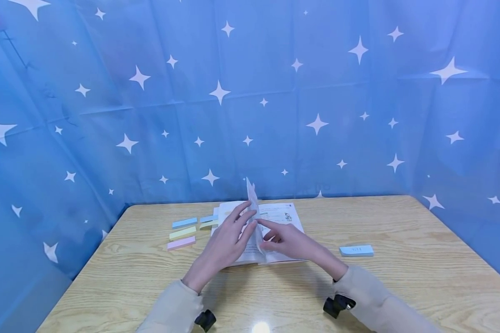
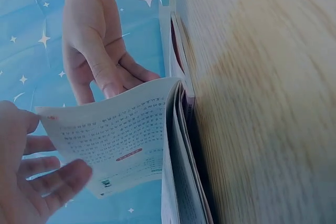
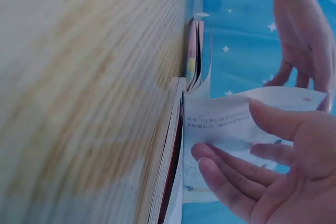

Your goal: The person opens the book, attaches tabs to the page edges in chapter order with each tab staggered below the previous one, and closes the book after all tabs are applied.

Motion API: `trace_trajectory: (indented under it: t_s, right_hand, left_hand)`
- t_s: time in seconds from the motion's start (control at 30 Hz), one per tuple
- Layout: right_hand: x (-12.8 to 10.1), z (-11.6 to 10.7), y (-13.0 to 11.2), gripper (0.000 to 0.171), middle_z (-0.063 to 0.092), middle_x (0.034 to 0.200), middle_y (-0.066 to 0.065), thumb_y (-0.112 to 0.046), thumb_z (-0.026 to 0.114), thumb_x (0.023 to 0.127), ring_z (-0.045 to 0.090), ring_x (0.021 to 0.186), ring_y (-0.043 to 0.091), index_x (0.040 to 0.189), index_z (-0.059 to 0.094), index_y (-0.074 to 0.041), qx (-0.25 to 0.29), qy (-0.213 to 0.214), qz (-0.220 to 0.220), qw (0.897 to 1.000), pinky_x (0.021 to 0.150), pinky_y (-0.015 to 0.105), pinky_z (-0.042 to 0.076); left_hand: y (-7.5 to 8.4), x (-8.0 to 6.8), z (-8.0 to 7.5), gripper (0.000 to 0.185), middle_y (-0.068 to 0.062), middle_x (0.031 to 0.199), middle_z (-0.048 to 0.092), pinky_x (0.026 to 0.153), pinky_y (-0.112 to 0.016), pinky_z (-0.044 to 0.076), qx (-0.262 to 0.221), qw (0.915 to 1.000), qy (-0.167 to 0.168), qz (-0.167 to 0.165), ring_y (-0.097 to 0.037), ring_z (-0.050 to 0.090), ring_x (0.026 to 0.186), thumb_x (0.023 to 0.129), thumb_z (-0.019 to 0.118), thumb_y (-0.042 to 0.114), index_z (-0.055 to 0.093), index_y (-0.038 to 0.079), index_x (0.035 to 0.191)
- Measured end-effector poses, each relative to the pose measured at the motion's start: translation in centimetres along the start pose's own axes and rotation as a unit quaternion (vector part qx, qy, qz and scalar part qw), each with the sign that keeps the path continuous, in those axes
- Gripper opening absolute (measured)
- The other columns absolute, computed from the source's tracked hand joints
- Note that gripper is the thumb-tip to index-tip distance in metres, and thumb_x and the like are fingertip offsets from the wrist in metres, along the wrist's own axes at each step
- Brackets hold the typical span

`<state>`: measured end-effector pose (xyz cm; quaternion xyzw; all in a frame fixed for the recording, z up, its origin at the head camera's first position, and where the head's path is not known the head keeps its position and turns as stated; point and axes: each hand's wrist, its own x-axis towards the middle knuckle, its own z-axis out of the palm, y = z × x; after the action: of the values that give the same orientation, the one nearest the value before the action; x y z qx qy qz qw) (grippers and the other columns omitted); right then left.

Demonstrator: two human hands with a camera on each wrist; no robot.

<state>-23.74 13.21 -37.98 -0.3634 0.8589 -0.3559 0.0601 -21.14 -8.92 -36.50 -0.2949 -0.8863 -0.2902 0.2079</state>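
A book (image 1: 281, 210) lies spread on the table, one leaf, a printed page (image 2: 113, 135), standing up from its middle. My left hand (image 1: 229, 233) is on the left of this leaf, fingers extended, fingertips at its upper edge. From the right, my right hand (image 1: 289, 239) reaches to the leaf with the index finger stretched out against it. In the right wrist view, the thumb and fingers of the right hand (image 3: 283, 166) overlap the leaf's face, spread loosely. Part of the left page is hidden behind the left hand.
Left of the book lie blue (image 1: 184, 223), yellow (image 1: 182, 233) and pink (image 1: 181, 243) paper strips. Another blue strip (image 1: 209, 218) and a yellow one (image 1: 208, 225) sit at the book's left edge. A blue strip with writing (image 1: 356, 250) lies on the right. A starry blue curtain (image 1: 266, 120) stands behind.
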Motion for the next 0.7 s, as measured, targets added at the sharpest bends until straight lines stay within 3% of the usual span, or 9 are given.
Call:
trace_trajectory:
  t_s: [0.13, 0.33, 0.5, 0.7]
  right_hand:
    - [0.1, 0.2, 0.0, 0.067, 0.073, 0.109, 0.012, -0.027, 0.064, 0.101, 0.072, 0.092, 0.022, 0.157, 0.034, -0.003, -0.002, -0.012, -0.003, 1.000, 0.081, 0.032, 0.057]
    - [0.2, 0.3, 0.2, 0.062, 0.072, 0.109, 0.015, -0.024, 0.065, 0.101, 0.072, 0.093, 0.023, 0.152, 0.041, 0.000, 0.001, -0.024, -0.005, 1.000, 0.080, 0.031, 0.057]
    - [0.5, 0.4, 0.1, 0.045, 0.072, 0.109, 0.013, -0.018, 0.067, 0.099, 0.071, 0.095, 0.022, 0.138, 0.057, 0.002, -0.017, -0.032, -0.009, 0.999, 0.080, 0.029, 0.056]
    - [0.8, 0.5, 0.0, 0.014, 0.069, 0.095, 0.002, -0.009, 0.067, 0.098, 0.069, 0.093, 0.017, 0.111, 0.066, -0.006, -0.043, -0.047, -0.022, 0.998, 0.078, 0.026, 0.055]
  left_hand:
    - [-0.1, 0.1, -0.1, 0.029, -0.011, 0.146, 0.051, 0.083, -0.037, 0.057, 0.001, 0.9995, 0.017, 0.028, -0.022, 0.066, 0.105, 0.108, 0.050, 0.024, 0.070, 0.008, 0.122]
    - [-0.4, 0.2, -0.7, 0.025, -0.009, 0.116, 0.066, 0.083, -0.035, 0.056, -0.010, 0.9990, -0.002, 0.043, -0.021, 0.064, 0.100, 0.106, 0.053, 0.017, 0.074, 0.004, 0.107]
    - [-0.8, 0.4, -1.7, 0.024, -0.001, 0.086, 0.064, 0.064, -0.027, 0.051, -0.002, 0.9993, -0.023, 0.030, -0.013, 0.057, 0.074, 0.104, 0.056, 0.014, 0.074, 0.004, 0.092]
    - [-1.2, 0.6, -2.6, 0.012, -0.001, 0.084, 0.063, 0.062, -0.025, 0.048, 0.024, 0.9954, -0.091, -0.019, -0.010, 0.053, 0.070, 0.098, 0.064, 0.006, 0.075, 0.002, 0.095]
